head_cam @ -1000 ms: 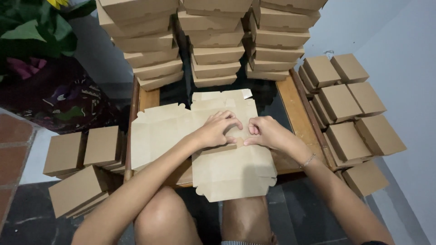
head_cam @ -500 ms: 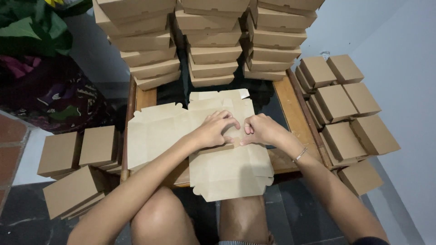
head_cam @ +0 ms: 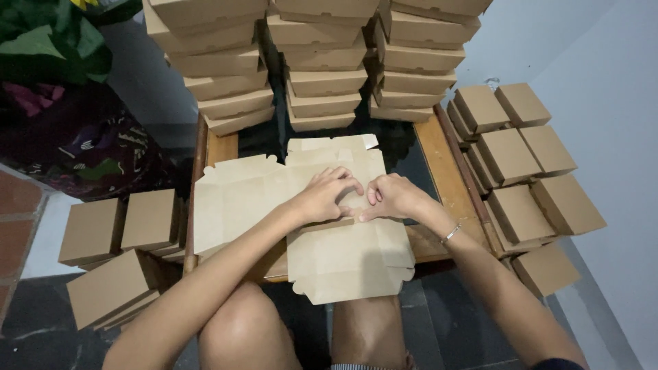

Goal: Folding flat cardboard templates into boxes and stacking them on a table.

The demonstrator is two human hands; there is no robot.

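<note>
1. Left hand (head_cam: 322,199) and right hand (head_cam: 394,197) side by side, fingertips curled and pressing a crease of the flat box blank (head_cam: 346,247), nothing clasped.
2. Blank on the stack of unfolded blanks (head_cam: 233,199), atop the wooden table (head_cam: 439,157), overhanging the near edge.
3. Still flat, folding barely begun.
4. Beyond: many finished boxes (head_cam: 322,62) stacked.
5. Against half a second ago: same grip, hardly any change.

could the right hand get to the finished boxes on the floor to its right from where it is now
Probably yes. The right hand rests on the flat cardboard sheet, holding nothing bulky, and the folded boxes lie just past the table's edge with nothing standing between. The farthest ones might need a lean.
</note>
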